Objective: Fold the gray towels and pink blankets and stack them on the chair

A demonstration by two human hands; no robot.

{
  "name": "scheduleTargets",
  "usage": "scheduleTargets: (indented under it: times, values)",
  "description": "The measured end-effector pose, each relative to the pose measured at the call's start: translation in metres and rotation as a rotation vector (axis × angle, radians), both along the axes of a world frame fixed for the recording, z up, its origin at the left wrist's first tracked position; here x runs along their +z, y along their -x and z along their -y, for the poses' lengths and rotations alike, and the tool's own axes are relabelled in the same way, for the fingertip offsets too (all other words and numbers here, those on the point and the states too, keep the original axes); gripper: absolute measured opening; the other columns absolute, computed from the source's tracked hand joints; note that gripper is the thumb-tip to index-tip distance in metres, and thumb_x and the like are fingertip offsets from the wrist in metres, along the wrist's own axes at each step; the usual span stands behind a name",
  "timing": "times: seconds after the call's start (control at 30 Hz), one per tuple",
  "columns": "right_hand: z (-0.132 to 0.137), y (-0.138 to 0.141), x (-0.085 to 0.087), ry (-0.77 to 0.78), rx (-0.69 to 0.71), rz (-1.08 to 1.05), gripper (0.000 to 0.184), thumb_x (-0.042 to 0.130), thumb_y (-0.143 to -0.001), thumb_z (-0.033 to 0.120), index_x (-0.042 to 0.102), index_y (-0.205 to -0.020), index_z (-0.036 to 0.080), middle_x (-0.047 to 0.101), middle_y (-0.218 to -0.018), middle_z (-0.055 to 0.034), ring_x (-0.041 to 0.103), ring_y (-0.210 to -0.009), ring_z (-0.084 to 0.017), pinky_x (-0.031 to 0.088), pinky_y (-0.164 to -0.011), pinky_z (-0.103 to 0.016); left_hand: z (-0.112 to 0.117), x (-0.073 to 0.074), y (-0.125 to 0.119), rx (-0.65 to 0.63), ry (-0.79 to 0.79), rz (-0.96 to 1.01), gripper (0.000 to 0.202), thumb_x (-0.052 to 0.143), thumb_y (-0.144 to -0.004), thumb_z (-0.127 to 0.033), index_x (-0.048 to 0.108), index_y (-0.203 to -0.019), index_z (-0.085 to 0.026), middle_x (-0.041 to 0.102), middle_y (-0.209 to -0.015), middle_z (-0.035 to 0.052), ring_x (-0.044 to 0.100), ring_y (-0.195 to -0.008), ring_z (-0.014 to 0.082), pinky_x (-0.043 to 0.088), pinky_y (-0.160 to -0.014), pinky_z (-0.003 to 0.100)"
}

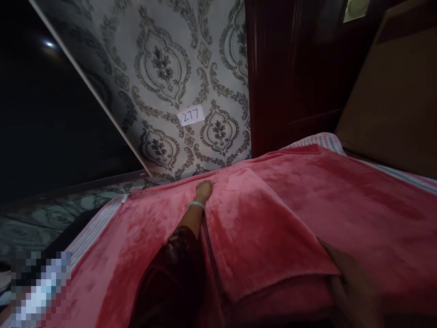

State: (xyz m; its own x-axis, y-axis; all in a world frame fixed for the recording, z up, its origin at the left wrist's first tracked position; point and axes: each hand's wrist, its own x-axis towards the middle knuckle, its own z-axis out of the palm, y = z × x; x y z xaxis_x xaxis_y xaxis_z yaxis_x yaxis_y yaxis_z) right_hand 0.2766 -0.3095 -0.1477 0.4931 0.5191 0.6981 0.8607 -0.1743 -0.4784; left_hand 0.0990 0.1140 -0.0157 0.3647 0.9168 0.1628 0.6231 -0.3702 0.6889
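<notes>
A pink plush blanket (358, 214) covers the bed, with a folded layer (252, 232) lying on top in the middle. My left hand (204, 190) reaches far forward to the folded layer's far corner near the wall; its fingers curl closed into the fabric there. A bangle sits on that wrist and a dark sleeve covers the arm. My right hand (355, 287) rests at the near right corner of the folded layer, dim and blurred, with its fingers lying along the blanket's edge.
A striped sheet (327, 141) shows under the blanket at the far right and left edges. A patterned wall (170, 68) with a label reading 277 (191, 115) stands behind. Dark wooden furniture (293, 77) rises at the right. A blurred patch sits at bottom left.
</notes>
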Motion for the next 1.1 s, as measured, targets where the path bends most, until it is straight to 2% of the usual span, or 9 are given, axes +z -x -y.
scheduleTargets:
  times: [0.1, 0.2, 0.3, 0.37, 0.47, 0.63, 0.9, 1.0, 1.1]
  values:
    - [0.009, -0.01, 0.009, 0.0, 0.065, 0.057, 0.047, 0.042, -0.097, 0.029, 0.053, -0.142, 0.023, 0.07, -0.116, -0.0094, 0.068, -0.1, -0.028, 0.056, -0.084, -0.044, 0.0, 0.014, 0.0, -0.022, 0.002, -0.043, 0.007, 0.074, -0.081, -0.016, 0.069, -0.086, -0.013, 0.073, -0.107, 0.0166, 0.062, -0.12, 0.0314, 0.036, -0.113, 0.053]
    - [0.015, -0.013, 0.046, 0.023, 0.12, 0.041, 0.052, 0.046, -0.098, 0.036, 0.045, -0.149, 0.025, 0.064, -0.133, -0.0096, 0.065, -0.113, -0.027, 0.056, -0.09, -0.04, 0.015, 0.029, -0.001, -0.094, -0.04, -0.06, 0.035, 0.077, -0.078, -0.017, 0.07, -0.112, -0.012, 0.061, -0.137, 0.0244, 0.046, -0.14, 0.0366, 0.02, -0.123, 0.052]
    - [-0.003, -0.001, 0.093, 0.045, 0.149, 0.098, 0.059, 0.046, -0.099, 0.039, 0.036, -0.156, 0.028, 0.054, -0.147, -0.0094, 0.054, -0.131, -0.027, 0.046, -0.108, -0.046, 0.047, 0.033, -0.005, -0.27, -0.119, -0.167, 0.061, 0.075, -0.083, -0.031, 0.057, -0.139, -0.017, 0.042, -0.159, 0.0173, 0.029, -0.152, 0.0323, 0.007, -0.127, 0.049]
    - [-0.028, 0.013, 0.111, 0.149, 0.221, 0.207, 0.063, 0.047, -0.099, 0.043, 0.033, -0.159, 0.029, 0.043, -0.157, -0.0094, 0.041, -0.143, -0.031, 0.036, -0.116, -0.055, 0.071, 0.027, -0.005, -0.406, -0.219, -0.383, 0.071, 0.065, -0.089, -0.048, 0.044, -0.152, -0.022, 0.03, -0.166, 0.0128, 0.018, -0.155, 0.0339, 0.004, -0.126, 0.056]
    - [-0.063, 0.029, 0.103, 0.393, 0.264, 0.331, 0.065, 0.052, -0.095, 0.053, 0.041, -0.155, 0.032, 0.031, -0.164, -0.0077, 0.023, -0.15, -0.04, 0.028, -0.113, -0.071, 0.095, 0.008, -0.001, -0.452, -0.326, -0.666, 0.074, 0.042, -0.096, -0.064, 0.029, -0.16, -0.029, 0.02, -0.17, 0.0087, 0.009, -0.156, 0.0413, 0.008, -0.121, 0.069]
    - [-0.076, 0.032, 0.059, 0.591, 0.22, 0.344, 0.065, 0.053, -0.094, 0.058, 0.041, -0.155, 0.037, 0.031, -0.164, -0.0043, 0.016, -0.152, -0.042, 0.027, -0.11, -0.074, 0.097, -0.014, 0.004, -0.403, -0.304, -0.708, 0.073, 0.033, -0.096, -0.069, 0.025, -0.161, -0.035, 0.017, -0.171, 0.0063, 0.012, -0.154, 0.0456, 0.016, -0.117, 0.074]
    - [-0.073, 0.024, 0.051, 0.609, 0.23, 0.289, 0.062, 0.047, -0.095, 0.062, 0.043, -0.154, 0.04, 0.031, -0.164, -0.0034, 0.015, -0.152, -0.042, 0.026, -0.11, -0.074, 0.114, 0.023, 0.003, -0.469, -0.089, -0.742, 0.074, 0.04, -0.099, -0.058, 0.025, -0.161, -0.022, 0.016, -0.17, 0.0127, 0.011, -0.155, 0.0409, 0.012, -0.121, 0.067]
    - [-0.072, 0.02, 0.056, 0.646, 0.25, 0.245, 0.063, 0.046, -0.094, 0.063, 0.045, -0.153, 0.039, 0.032, -0.164, -0.0045, 0.018, -0.152, -0.042, 0.026, -0.11, -0.075, 0.142, 0.033, 0.019, -0.506, -0.063, -0.738, 0.068, 0.043, -0.1, -0.05, 0.031, -0.159, -0.019, 0.024, -0.168, 0.0138, 0.021, -0.155, 0.0316, 0.018, -0.125, 0.055]
    - [-0.071, 0.03, 0.071, 0.668, 0.274, 0.205, 0.055, 0.041, -0.098, 0.059, 0.055, -0.146, 0.036, 0.041, -0.159, -0.007, 0.027, -0.149, -0.041, 0.027, -0.111, -0.073, 0.183, 0.037, 0.052, -0.612, -0.082, -0.666, 0.064, 0.047, -0.099, -0.046, 0.035, -0.157, -0.021, 0.025, -0.167, 0.0128, 0.021, -0.155, 0.0277, 0.016, -0.125, 0.055]
